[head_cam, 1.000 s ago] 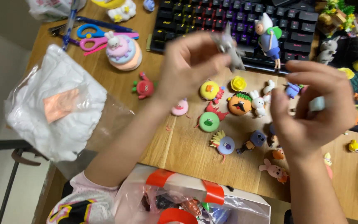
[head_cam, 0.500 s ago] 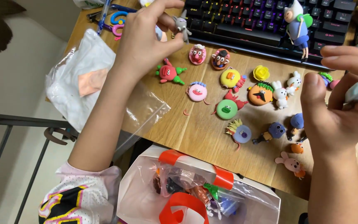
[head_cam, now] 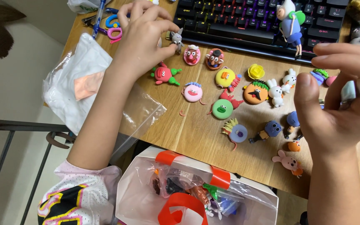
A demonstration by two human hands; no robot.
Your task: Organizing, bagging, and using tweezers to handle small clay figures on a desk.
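Left hand (head_cam: pixel 144 37) pinches 1 small grey clay figure (head_cam: pixel 176 39) (light, likely fragile; hold its body); right hand (head_cam: pixel 338 100) half-curled, contents unclear.

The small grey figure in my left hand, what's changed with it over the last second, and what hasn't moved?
The left hand carried the small grey figure from up in the air down to the desk, beside the keyboard edge; its fingers still pinch it. The right hand stayed raised at the right, holding a pale blue piece. The clay figures on the desk and the plastic bag lie as before.
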